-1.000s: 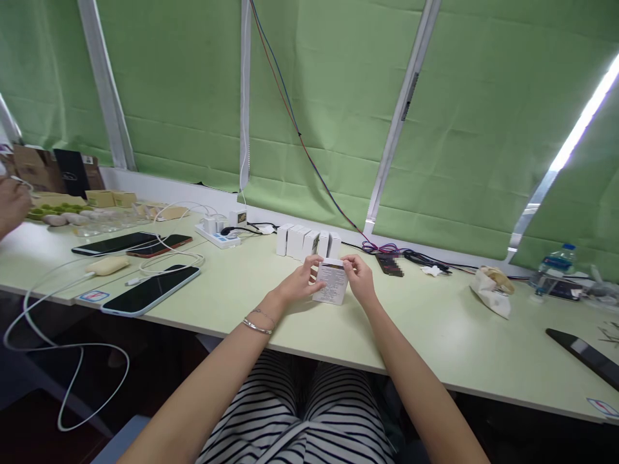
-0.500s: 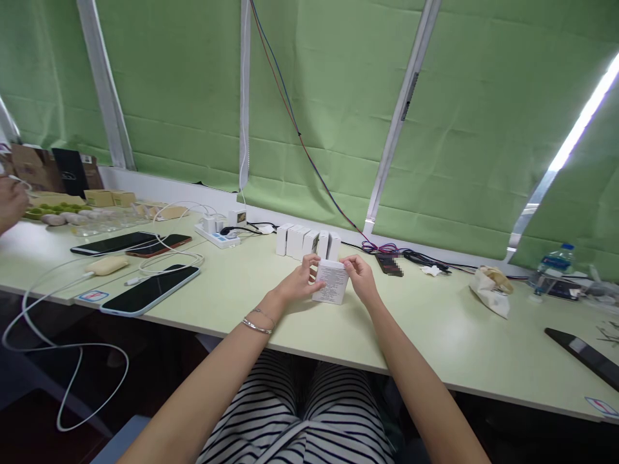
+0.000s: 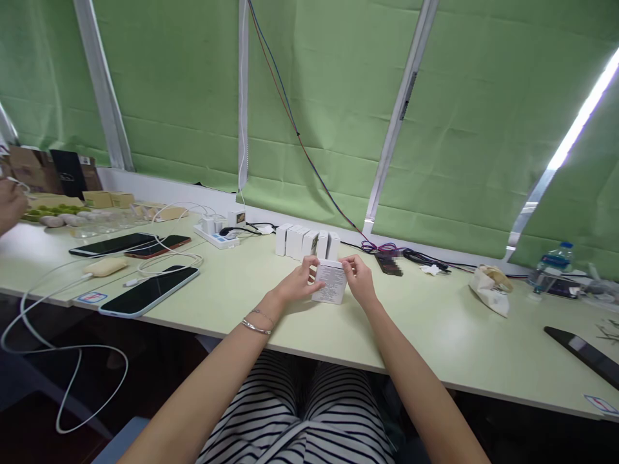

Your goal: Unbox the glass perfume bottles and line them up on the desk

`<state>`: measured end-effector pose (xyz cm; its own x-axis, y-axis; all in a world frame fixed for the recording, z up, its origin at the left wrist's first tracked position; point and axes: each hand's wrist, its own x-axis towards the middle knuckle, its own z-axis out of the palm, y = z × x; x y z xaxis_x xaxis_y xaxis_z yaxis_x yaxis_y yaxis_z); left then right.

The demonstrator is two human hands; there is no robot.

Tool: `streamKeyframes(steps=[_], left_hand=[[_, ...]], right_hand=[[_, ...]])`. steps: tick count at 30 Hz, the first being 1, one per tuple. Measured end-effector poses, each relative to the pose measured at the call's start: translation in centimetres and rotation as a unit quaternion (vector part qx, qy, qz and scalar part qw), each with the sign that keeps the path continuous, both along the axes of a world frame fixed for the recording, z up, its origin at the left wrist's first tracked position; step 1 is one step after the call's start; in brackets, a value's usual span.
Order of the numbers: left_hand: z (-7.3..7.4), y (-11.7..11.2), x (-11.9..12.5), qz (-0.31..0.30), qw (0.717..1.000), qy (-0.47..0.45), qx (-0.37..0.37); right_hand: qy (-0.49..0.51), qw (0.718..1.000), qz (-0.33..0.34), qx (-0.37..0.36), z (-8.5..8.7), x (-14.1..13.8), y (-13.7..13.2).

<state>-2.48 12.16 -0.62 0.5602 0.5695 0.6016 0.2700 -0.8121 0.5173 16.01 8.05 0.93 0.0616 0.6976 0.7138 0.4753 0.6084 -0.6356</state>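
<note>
A small white box (image 3: 331,283) with fine print on its near side stands upright on the pale table, between my hands. My left hand (image 3: 300,282) grips its left side, thumb across the printed face and fingers behind. At the box's upper right corner, my right hand (image 3: 356,276) pinches the top edge with thumb and forefinger. Just behind stands a row of several similar white boxes (image 3: 296,241); my hands and the held box cover part of the row's lower front.
Phones (image 3: 151,290) and white charging cables lie to the left, by a power strip (image 3: 216,237). A cloth pouch (image 3: 489,289), a water bottle (image 3: 556,259) and a black phone (image 3: 583,354) are on the right. Another person's hand (image 3: 10,205) shows at the far left.
My right hand has shifted very slightly left along the top of the box. The left hand keeps its grip, and the box stays in place.
</note>
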Motion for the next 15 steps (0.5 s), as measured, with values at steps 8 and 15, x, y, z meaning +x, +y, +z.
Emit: streamKeyframes(steps=[8, 15], left_hand=[[0.37, -0.39, 0.0, 0.003, 1.0, 0.001, -0.004], [0.43, -0.54, 0.0, 0.01, 1.0, -0.003, -0.003]], right_hand=[[-0.029, 0.999, -0.014, 0.014, -0.05, 0.02, -0.07], [-0.036, 0.999, -0.012, 0.018, -0.19, 0.2, 0.16]])
